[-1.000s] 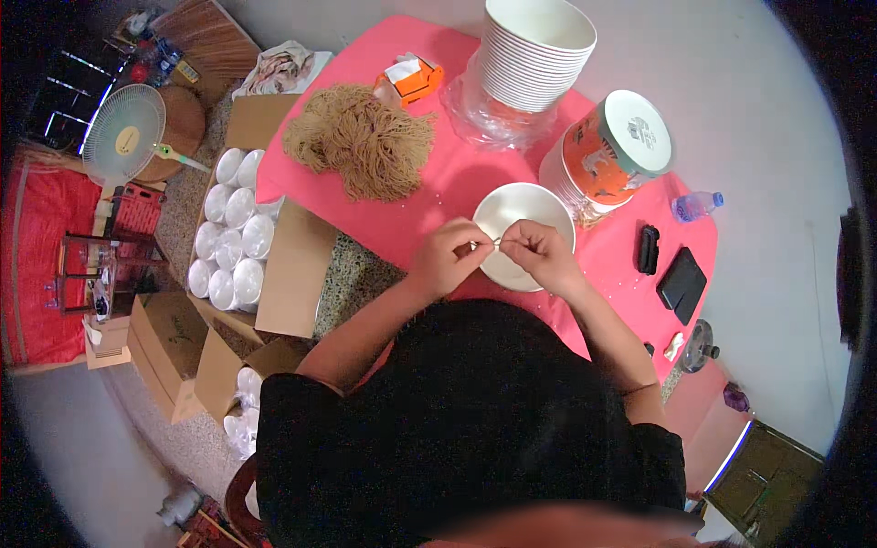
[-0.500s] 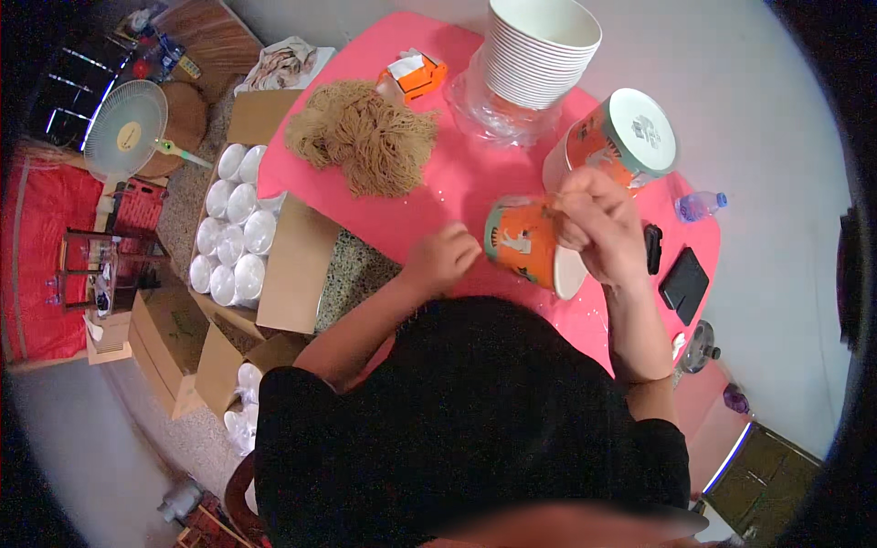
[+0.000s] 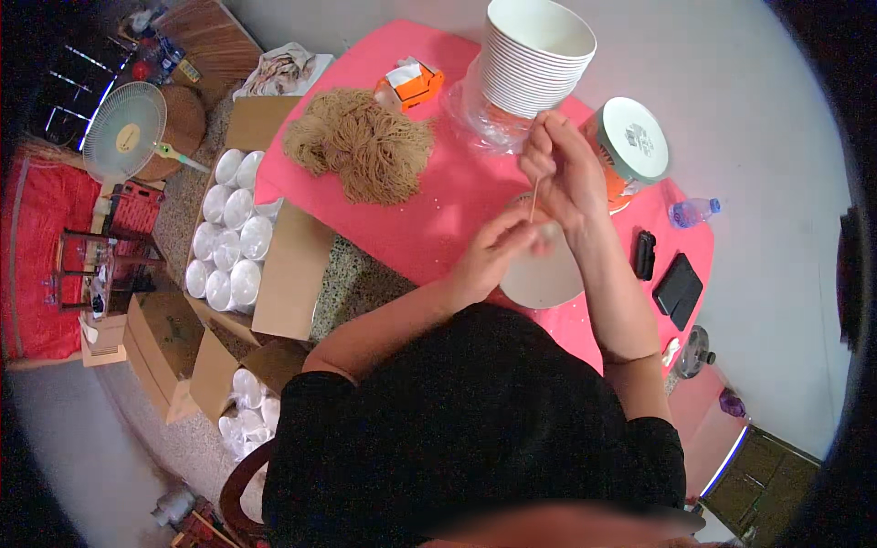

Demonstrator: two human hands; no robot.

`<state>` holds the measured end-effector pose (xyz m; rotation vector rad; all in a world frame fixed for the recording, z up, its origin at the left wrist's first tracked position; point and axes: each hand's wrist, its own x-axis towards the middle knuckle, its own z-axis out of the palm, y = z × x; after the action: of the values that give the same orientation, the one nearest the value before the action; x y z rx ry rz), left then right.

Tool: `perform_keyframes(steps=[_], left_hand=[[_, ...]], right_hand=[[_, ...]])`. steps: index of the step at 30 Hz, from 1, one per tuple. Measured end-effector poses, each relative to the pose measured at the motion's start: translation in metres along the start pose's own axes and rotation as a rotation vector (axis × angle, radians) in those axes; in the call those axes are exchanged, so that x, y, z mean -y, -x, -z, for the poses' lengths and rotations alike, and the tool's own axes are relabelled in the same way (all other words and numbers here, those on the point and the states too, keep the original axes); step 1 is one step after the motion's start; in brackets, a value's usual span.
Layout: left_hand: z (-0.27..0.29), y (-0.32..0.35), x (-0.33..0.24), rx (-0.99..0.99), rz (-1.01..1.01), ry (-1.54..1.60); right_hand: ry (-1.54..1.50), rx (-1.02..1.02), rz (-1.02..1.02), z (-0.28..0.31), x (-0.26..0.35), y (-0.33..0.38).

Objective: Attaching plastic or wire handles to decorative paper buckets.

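Person seated at a pink desk, seen from above. Both hands are raised over a white paper bowl that lies on the desk in front of them, its pale round face up; whether it sits mouth up or mouth down I can't tell.

Right hand: fingers pinched shut on the upper end of a thin tan string, which runs straight down toward the bowl. Left hand: curled over the bowl's near-left edge, fingertips closed at the string's lower end, touching the bowl.

Around them:
- tall stack of white paper bowls at the far side of the desk, standing on clear plastic wrap
- orange tub with a white lid, just beside the right hand
- heap of tan string, far left of the desk, well apart from the hands
- small orange box, beyond the heap
- two dark flat items and a water bottle at the right edge
- open cartons of white cups on the floor to the left

Judgement on doing this step well: keep the string taut between the two pinches, left hand pressing the bowl so it cannot slide, and draw with the right hand straight up rather than sideways, clear of the tub.
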<state>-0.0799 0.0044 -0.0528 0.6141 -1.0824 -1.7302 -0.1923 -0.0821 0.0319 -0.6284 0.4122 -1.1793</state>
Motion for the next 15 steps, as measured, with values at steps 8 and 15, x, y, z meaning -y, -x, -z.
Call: perform_keyframes(steps=[8,15], left_hand=[[0.038,0.040,0.003,-0.129,0.497,0.106],[0.047,0.033,-0.018,-0.193,0.497,0.113]], right_hand=[[0.416,-0.136,0.117,0.044,0.015,-0.043],[1.692,0.126,0.423,0.032,0.001,0.015]])
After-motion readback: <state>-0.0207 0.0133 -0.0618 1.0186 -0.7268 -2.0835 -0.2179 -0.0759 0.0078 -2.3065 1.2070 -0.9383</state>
